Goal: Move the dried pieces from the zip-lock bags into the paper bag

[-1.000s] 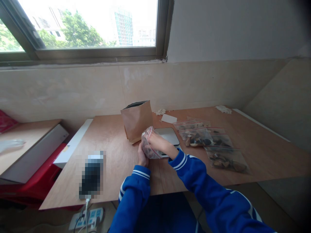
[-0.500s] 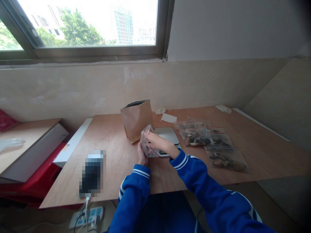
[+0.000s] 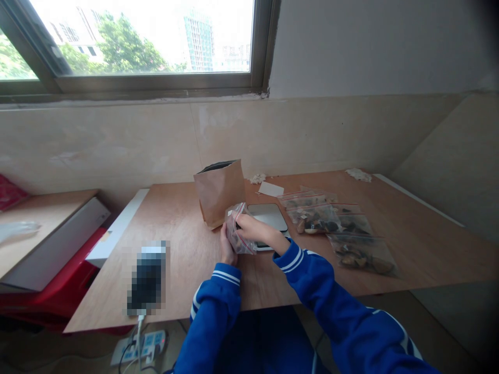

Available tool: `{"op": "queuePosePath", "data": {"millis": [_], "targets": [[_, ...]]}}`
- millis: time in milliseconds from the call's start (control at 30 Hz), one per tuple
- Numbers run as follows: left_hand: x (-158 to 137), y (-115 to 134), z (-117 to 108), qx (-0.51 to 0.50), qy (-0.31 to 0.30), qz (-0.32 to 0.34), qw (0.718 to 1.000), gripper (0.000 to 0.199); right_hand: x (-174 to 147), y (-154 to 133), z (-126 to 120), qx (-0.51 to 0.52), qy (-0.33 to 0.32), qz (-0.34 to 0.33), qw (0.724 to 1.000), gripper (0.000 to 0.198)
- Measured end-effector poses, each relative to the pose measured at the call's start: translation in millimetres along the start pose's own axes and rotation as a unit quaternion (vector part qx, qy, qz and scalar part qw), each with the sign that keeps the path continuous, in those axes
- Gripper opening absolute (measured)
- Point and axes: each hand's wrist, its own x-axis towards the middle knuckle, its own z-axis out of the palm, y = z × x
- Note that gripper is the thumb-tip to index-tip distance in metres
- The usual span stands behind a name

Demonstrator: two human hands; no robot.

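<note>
My left hand (image 3: pixel 227 248) is wrapped around the side of a clear zip bag (image 3: pixel 245 246) with a red seal line, its mouth spread apart. Inside the bag are some items I cannot make out clearly. The fingers of my right hand (image 3: pixel 251 226) are bent into the bag's mouth; their tips are partly hidden, with a small dark patch beside them. A flat kitchen scale (image 3: pixel 275 215) lies under and behind my right wrist. Just behind the bag stands a brown paper bag (image 3: pixel 219 195), upright, with its top open.
Several zip bags (image 3: pixel 312 221) of brown and dark pieces lie at the right, one zip bag (image 3: pixel 364 257) nearer me. A white card (image 3: pixel 271 189) and crumpled white material (image 3: pixel 257 179) are at the back. A phone (image 3: pixel 147 280) lies left, its cable running to a power strip (image 3: pixel 144 345).
The zip bag's mouth has shifted slightly, and my right hand has moved a little within it. My left hand keeps its hold. The other things have stayed in place.
</note>
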Motion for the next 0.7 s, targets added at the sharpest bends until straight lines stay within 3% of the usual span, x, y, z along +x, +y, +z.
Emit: {"op": "queuePosePath", "data": {"millis": [133,333,500,700], "targets": [[2.4,-1.2,-2.6,0.013,0.001,0.01,1.0,0.039,-3.4,-7.7,-4.2,0.022,0.004,0.002,1.0,0.018],[2.3,-1.6,-1.3,0.035,0.007,0.037,0.999,0.041,-3.6,-12.7,1.1,-0.014,-0.064,-0.028,0.997,0.017],[1.4,-1.2,-1.7,0.039,-0.002,0.02,0.999,0.044,-4.8,-11.6,5.2,-0.038,-0.071,-0.07,0.994,0.014],[-1.7,1.0,-2.2,0.041,0.007,-0.008,0.999,0.039,-3.1,-1.8,4.4,-0.028,-0.121,-0.083,0.989,0.03]]}}
